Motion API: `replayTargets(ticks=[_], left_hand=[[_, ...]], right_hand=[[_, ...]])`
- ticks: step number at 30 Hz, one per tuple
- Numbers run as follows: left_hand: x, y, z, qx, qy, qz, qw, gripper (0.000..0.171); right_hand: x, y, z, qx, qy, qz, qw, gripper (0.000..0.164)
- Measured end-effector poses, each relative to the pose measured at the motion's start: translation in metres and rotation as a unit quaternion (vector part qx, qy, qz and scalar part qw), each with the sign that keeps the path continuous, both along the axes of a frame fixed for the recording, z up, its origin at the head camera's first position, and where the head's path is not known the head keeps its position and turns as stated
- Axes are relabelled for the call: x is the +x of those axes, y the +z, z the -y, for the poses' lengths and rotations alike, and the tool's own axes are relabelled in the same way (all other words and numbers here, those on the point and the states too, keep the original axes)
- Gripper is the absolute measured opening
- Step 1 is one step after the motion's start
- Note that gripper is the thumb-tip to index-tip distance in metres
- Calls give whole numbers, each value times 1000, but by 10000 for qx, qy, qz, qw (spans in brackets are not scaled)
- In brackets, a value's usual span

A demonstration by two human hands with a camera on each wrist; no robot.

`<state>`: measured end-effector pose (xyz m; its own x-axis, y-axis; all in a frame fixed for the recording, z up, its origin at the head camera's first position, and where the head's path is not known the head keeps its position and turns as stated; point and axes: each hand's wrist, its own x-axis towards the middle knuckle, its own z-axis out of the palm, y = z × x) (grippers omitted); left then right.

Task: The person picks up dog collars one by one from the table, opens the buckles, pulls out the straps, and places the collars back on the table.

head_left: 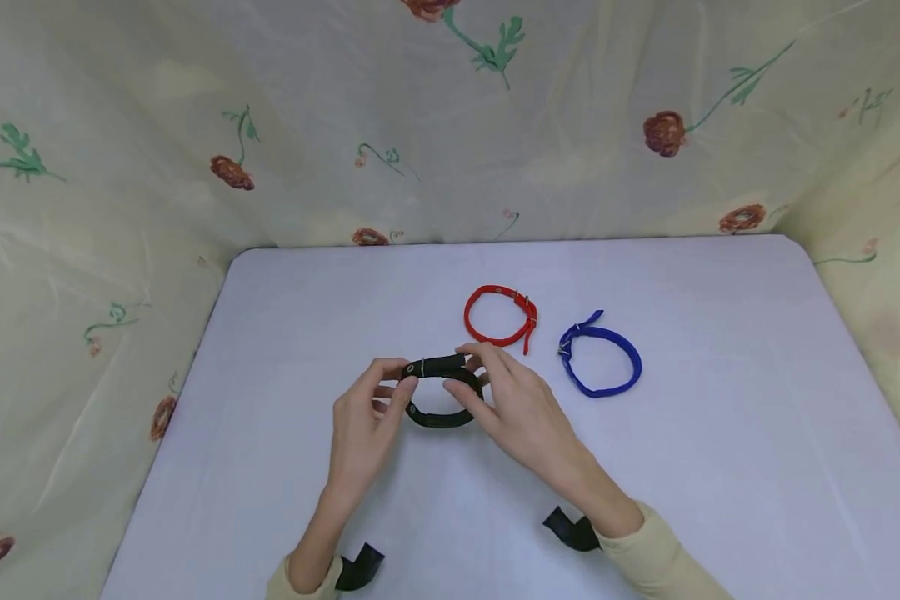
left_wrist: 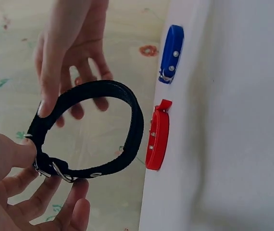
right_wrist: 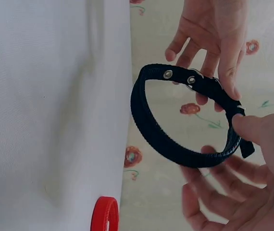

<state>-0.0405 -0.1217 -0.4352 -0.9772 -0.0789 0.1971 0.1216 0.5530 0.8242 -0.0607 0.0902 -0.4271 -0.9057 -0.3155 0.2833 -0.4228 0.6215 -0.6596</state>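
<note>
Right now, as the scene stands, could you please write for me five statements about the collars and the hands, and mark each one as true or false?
1. The left hand and the right hand both hold the black collar. True.
2. In the head view, the red collar lies to the left of the blue collar. True.
3. The black collar lies flat on the table. False: the hands hold it up above the table.
4. Metal eyelets show on the black collar. True.
5. The blue collar is stretched out straight. False: it forms a loop, with a short end sticking out.
</note>
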Motion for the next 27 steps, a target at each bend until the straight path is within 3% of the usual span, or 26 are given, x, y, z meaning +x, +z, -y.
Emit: replayTargets(ticks=[8,17,27], left_hand=[[4,3,-10,129,-435,-518,9976,19],[6,3,-11,369,-666,-567,9955,21],[5,0,-12,384,-505,-753,9951,16]], right_hand=[[0,0,2,-418,432,-415,9973,34],[0,0,0,-994,1003,-342,9894,29],[0,0,2,-1110,906,-343,9891,23]])
